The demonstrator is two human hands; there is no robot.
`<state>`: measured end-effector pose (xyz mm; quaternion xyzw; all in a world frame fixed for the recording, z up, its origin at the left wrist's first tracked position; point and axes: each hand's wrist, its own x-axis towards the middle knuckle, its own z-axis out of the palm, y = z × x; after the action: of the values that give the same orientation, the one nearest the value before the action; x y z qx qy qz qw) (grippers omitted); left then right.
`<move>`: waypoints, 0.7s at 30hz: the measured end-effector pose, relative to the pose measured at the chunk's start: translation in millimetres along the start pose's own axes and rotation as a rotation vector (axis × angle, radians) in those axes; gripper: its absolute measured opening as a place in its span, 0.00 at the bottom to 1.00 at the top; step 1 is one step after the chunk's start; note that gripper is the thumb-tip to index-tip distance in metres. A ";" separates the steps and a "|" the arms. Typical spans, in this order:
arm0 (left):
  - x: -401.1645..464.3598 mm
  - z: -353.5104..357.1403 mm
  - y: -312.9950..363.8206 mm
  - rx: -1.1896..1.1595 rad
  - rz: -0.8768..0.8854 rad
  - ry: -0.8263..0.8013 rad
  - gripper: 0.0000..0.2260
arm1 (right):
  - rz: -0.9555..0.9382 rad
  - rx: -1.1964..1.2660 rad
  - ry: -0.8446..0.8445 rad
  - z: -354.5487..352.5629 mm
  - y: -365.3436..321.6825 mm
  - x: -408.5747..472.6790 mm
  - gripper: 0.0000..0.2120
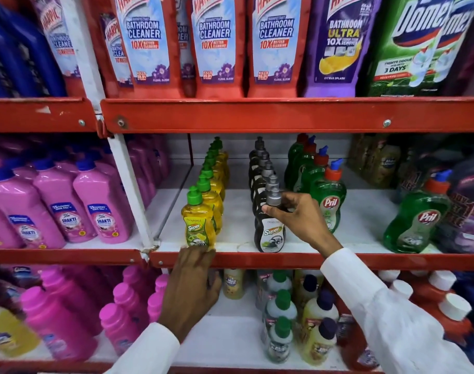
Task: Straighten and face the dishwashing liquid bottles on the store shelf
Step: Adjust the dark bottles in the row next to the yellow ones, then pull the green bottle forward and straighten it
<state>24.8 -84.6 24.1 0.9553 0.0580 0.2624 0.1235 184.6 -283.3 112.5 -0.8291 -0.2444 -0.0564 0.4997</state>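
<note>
The light is bright and even, falling from the front and above; colours are strong. Soft shadow gathers at the back of the middle shelf (230, 201) and under the red rail (284, 114). Small highlights glint on the pink bottles (101, 209) and the green bottle (416, 220). The centre is sharp, labels readable. The edges blur and smear, worst at far right and lower left. Wide-angle distortion bows the rails and leans the white upright (128, 184).
</note>
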 end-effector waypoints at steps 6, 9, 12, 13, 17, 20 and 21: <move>9.3 12.0 62.2 -0.010 0.202 0.063 0.19 | -0.014 0.024 0.088 -3.3 3.7 -8.4 0.23; 15.2 27.4 89.9 -0.049 0.305 0.024 0.20 | -0.006 0.057 0.135 -14.7 6.4 -23.0 0.28; 21.4 42.9 108.0 -0.118 0.358 -0.025 0.21 | -0.040 0.039 0.353 -27.8 25.9 -49.5 0.23; 23.9 48.3 112.7 -0.132 0.370 -0.039 0.21 | -0.053 0.044 0.466 -32.4 36.4 -60.1 0.20; 31.9 68.5 125.3 -0.138 0.405 -0.102 0.23 | 0.021 -0.009 0.905 -50.1 83.8 -87.6 0.24; 34.0 78.0 127.3 -0.111 0.395 -0.133 0.23 | 0.153 -0.128 1.018 -67.5 113.0 -83.9 0.38; 34.1 79.9 127.5 -0.102 0.386 -0.140 0.23 | 0.195 -0.139 1.006 -74.9 120.5 -80.0 0.42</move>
<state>101.0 -217.8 8.2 0.9571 -0.1482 0.2167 0.1227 181.6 -421.2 26.0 -0.7496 0.1090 -0.4173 0.5021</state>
